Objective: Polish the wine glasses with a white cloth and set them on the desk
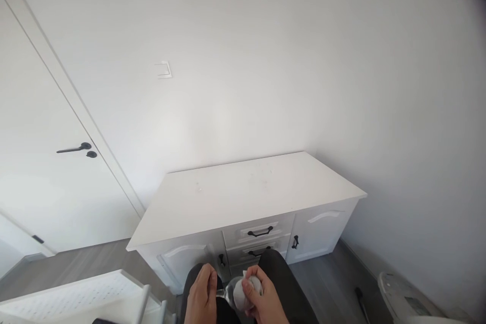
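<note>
At the bottom middle of the head view, my left hand [201, 293] grips the stem end of a clear glass object [228, 292], likely a wine glass. My right hand [264, 298] presses a crumpled white cloth or tissue [245, 291] against the glass's other end. Both hands are held over my lap, above dark trousers [283, 276]. The lower part of the glass is hidden by my hands.
A low white cabinet [243, 197] with black handles stands in front of me against a white wall. A white door with a black lever [76, 149] is at the left. A white perforated rack [76, 296] sits at the lower left, a white appliance [406, 301] at the lower right.
</note>
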Motion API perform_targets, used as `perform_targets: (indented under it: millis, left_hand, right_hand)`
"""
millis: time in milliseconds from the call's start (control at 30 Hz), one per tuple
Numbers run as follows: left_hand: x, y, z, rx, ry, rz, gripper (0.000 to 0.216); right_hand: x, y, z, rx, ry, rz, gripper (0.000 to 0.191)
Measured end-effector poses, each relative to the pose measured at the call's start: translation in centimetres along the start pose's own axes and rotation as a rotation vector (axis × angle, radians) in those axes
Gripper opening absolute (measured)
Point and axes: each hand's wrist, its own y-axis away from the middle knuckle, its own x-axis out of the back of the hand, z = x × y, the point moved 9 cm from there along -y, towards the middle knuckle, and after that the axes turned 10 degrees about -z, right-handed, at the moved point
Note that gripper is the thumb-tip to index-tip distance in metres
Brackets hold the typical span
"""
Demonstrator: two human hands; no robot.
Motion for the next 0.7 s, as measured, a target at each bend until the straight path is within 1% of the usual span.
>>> perform_targets:
  millis: [33,100,167,233,300,333,367,400,433,467,533,567,633,700]
  left_hand:
    - [-0.2,-0.1,-0.9,0.049,0.021,0.003,0.043]
    - [-0.7,-0.1,-2.1,0.093,0.096,0.005,0.045]
    - [-1.4,-0.1,-3.0,0.146,0.244,-0.027,0.049]
    - [-2.6,0.1,-4.5,0.303,0.472,-0.090,0.056]
    - [-3.9,0.7,-5.7,0.498,0.703,-0.144,0.063]
    - [-4.3,1.1,-6.0,0.572,0.775,-0.154,0.065]
    - [-4.4,1.3,-6.1,0.611,0.803,-0.157,0.065]
    - [-4.1,1.2,-6.0,0.599,0.780,-0.143,0.064]
    - [-3.4,1.1,-5.7,0.550,0.721,-0.116,0.061]
    - [-2.7,0.9,-5.1,0.481,0.655,-0.086,0.059]
    - [-1.2,0.6,-3.4,0.293,0.521,-0.033,0.054]
    - [-0.5,0.6,-2.3,0.198,0.457,-0.011,0.054]
    - [0.7,0.8,-0.3,0.055,0.329,0.028,0.051]
    - [1.8,0.9,1.8,-0.060,0.210,0.050,0.047]
  right_hand:
    - [0.3,0.1,-1.1,0.071,0.107,0.043,0.056]
    - [0.6,0.7,-3.3,0.188,0.283,0.125,0.051]
    - [0.5,1.4,-4.6,0.258,0.423,0.160,0.045]
    - [0.0,2.2,-5.2,0.322,0.592,0.129,0.043]
    - [-0.9,3.2,-5.4,0.428,0.750,0.048,0.042]
    - [-1.3,3.6,-5.4,0.480,0.807,0.004,0.039]
    - [-1.5,4.0,-5.3,0.507,0.841,-0.036,0.035]
    - [-1.5,4.1,-5.0,0.490,0.852,-0.062,0.030]
    - [-1.1,3.9,-4.7,0.432,0.844,-0.067,0.026]
    - [-0.7,3.6,-4.4,0.355,0.819,-0.068,0.026]
    - [-0.5,3.0,-4.0,0.214,0.715,-0.123,0.040]
    - [-0.9,2.7,-3.9,0.168,0.635,-0.194,0.049]
    - [-2.6,2.4,-3.7,0.092,0.411,-0.389,0.063]
    - [-4.3,2.5,-3.5,0.016,0.147,-0.536,0.069]
